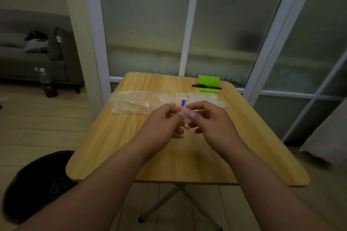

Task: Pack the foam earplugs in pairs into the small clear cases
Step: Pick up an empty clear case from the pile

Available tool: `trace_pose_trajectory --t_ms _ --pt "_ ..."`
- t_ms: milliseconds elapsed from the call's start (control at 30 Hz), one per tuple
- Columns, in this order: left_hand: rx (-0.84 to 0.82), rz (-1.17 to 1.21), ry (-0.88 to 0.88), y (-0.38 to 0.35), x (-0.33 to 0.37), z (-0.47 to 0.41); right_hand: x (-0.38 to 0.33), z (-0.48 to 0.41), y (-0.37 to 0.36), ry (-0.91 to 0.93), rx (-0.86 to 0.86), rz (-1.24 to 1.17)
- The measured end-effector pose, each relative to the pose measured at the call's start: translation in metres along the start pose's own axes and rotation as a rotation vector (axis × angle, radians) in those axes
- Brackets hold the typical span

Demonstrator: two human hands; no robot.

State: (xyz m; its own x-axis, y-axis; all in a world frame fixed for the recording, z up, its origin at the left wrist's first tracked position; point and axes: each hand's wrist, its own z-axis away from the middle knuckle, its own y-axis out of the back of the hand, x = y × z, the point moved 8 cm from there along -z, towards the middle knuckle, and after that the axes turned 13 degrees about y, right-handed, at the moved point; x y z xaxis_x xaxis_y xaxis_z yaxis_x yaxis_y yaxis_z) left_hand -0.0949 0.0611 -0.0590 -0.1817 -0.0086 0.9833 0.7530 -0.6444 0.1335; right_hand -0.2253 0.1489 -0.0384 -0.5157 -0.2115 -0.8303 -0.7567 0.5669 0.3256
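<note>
Above the middle of the wooden table (187, 159), my left hand (165, 122) and my right hand (210, 120) meet around a small clear case (185, 116), fingers curled on it from both sides. It looks pinkish inside; its contents are blurred. Just behind my fingertips, an orange-red earplug (177, 106) shows, and a blue earplug (183, 102) lies on the table. Several small clear cases (202, 97) sit in a cluster beyond my hands. I cannot tell whether the held case's lid is up or down.
A crumpled clear plastic bag (139, 102) lies at the table's left side. A green card holder (208, 81) with a black pen (206, 86) stands at the far edge. A glass partition rises behind the table; a black stool (35, 184) is at lower left.
</note>
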Motion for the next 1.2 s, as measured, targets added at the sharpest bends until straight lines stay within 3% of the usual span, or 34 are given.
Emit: trace_pose_trajectory --t_ms 167,300,567,1000,1200 --pt "-0.189 0.285 0.202 -0.006 -0.013 -0.005 -0.006 0.002 -0.002 0.108 -0.099 0.064" --pt "-0.257 0.419 0.231 -0.011 -0.014 -0.006 -0.004 0.002 0.001 0.059 -0.034 0.013" --pt "-0.204 0.37 0.214 -0.012 -0.013 -0.004 0.019 0.007 0.005 -0.199 -0.003 -0.092" --pt "-0.319 0.213 0.228 -0.027 -0.021 0.013 0.025 0.019 0.005 -0.273 -0.242 -0.12" --pt "-0.311 0.246 0.258 -0.031 -0.033 0.011 0.029 0.024 0.001 -0.304 -0.242 -0.172"
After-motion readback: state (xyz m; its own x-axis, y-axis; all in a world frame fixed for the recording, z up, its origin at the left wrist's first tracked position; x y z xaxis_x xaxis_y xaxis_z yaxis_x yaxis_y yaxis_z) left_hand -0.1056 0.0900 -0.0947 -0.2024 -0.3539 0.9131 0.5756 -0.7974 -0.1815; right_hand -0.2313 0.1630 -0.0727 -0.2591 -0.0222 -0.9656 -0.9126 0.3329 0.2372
